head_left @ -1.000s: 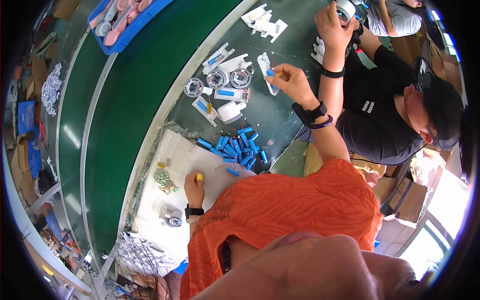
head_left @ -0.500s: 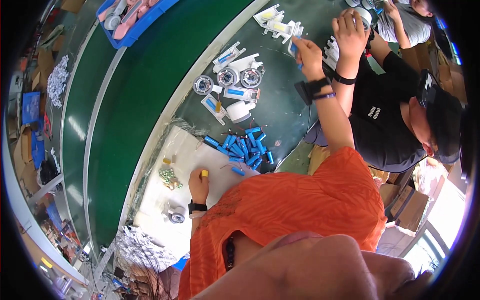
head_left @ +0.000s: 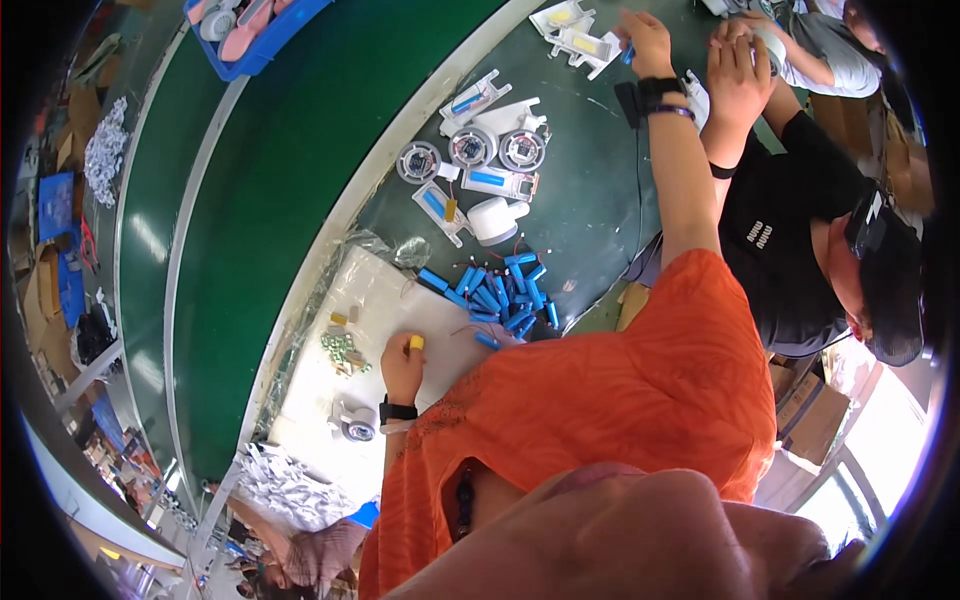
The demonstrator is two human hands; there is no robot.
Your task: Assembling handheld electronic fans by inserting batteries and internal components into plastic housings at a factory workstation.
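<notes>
My right hand [head_left: 645, 45] is stretched out to the far right of the green work surface. Its fingers are closed on a small blue battery [head_left: 628, 53], mostly hidden by them. White casings [head_left: 585, 42] lie just left of that hand. My left hand [head_left: 403, 368] rests on a pale mat [head_left: 310, 395] with its fingers curled; a yellow piece or finger cover [head_left: 416, 342] shows at its tip, and anything inside is hidden. A loose pile of blue batteries with thin wires [head_left: 500, 293] lies right of it. Near it are small green circuit boards [head_left: 343, 352] and a round white-grey part [head_left: 355, 424].
Round housings [head_left: 472, 147] and white casings with blue batteries [head_left: 487, 180] lie mid-surface. A green conveyor [head_left: 290, 150] runs along the left, carrying a blue bin [head_left: 250, 60] of pink parts. A co-worker in black [head_left: 800, 220] sits close right, one hand [head_left: 738, 80] near mine.
My right hand has shifted up and to the right with the battery. The co-worker's hand has also moved right. The whole view has shifted slightly; my left hand stays by the mat.
</notes>
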